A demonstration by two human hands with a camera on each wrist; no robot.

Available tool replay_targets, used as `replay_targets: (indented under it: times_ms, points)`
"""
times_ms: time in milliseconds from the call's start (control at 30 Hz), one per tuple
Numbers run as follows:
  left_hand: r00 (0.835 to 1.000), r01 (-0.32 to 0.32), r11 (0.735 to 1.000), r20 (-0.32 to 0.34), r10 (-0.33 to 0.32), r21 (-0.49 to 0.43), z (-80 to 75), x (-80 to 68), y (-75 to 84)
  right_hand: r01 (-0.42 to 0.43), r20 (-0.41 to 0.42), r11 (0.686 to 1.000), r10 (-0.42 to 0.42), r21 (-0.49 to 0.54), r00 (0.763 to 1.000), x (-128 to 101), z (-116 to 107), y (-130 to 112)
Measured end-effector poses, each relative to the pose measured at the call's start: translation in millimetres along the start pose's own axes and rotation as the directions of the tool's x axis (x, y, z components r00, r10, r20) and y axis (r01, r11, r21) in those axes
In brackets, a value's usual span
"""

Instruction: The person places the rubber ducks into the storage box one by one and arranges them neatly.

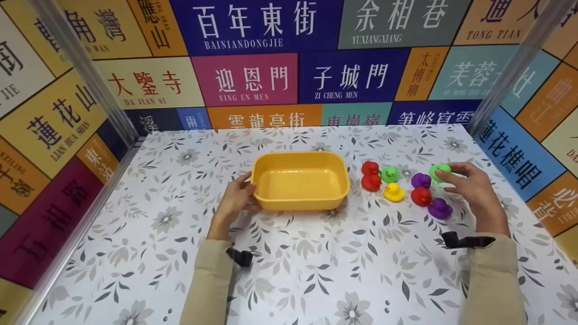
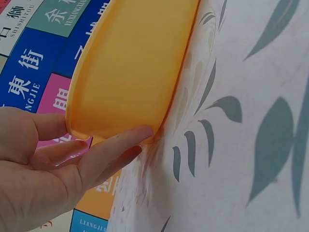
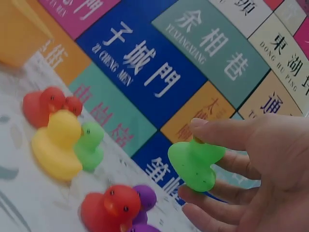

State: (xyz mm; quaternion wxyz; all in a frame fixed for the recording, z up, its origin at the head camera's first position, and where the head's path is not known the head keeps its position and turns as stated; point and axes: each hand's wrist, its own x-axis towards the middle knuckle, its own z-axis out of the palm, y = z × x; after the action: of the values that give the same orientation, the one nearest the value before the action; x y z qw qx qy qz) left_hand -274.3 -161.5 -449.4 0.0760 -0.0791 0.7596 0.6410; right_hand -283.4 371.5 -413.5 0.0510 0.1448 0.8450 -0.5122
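At the left end of a yellow plastic tub [image 1: 300,205], my left hand [image 1: 235,198] grips the rim. In the left wrist view, the thumb meets the rim and a finger lies along the tub's outer wall [image 2: 130,72]. My right hand [image 1: 478,192] pinches a green rubber duck [image 3: 195,164] between thumb and fingers, at the far right of the group. Close by are two purple ducks [image 1: 440,208] and a red duck [image 1: 421,197]. Nearer the tub sit two red ducks [image 1: 370,183], another green duck [image 1: 390,174] and a yellow duck [image 1: 394,192].
A white tabletop [image 1: 280,271] with a grey leaf print lies under everything. Panels with Chinese lettering [image 1: 253,79] stand behind and along both sides. Clear upright posts [image 1: 505,67] rise at the back corners.
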Motion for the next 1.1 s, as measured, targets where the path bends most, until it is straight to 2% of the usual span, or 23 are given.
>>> replay_targets:
  times_ms: [267, 567, 700, 900, 1100]
  points:
    - [1.000, -0.023, 1.000, 0.003, 0.023, -0.015, -1.3, 0.9, -0.8, 0.050, 0.038, 0.997, -0.053, 0.064, 0.998, -3, 14, -14]
    - [1.000, -0.008, 1.000, 0.002, 0.008, -0.016, -0.2, 1.8, -1.9, 0.026, 0.067, 0.999, -0.025, -0.018, 0.997, -5, 39, -28]
    - [1.000, 0.004, 1.000, -0.001, -0.005, -0.006, -2.0, 0.0, -2.1, 0.016, 0.089, 1.000, -0.015, -0.010, 0.996, -6, 51, -35]
    - [0.999, 0.032, 0.999, 0.001, -0.032, 0.004, -2.3, -1.4, -1.1, 0.063, 0.121, 0.998, -0.066, 0.024, 0.990, -9, 69, -43]
    - [1.000, 0.015, 1.000, 0.000, -0.015, 0.014, 1.0, -1.6, 2.4, 0.115, 0.153, 0.993, -0.118, 0.026, 0.981, -9, 80, -55]
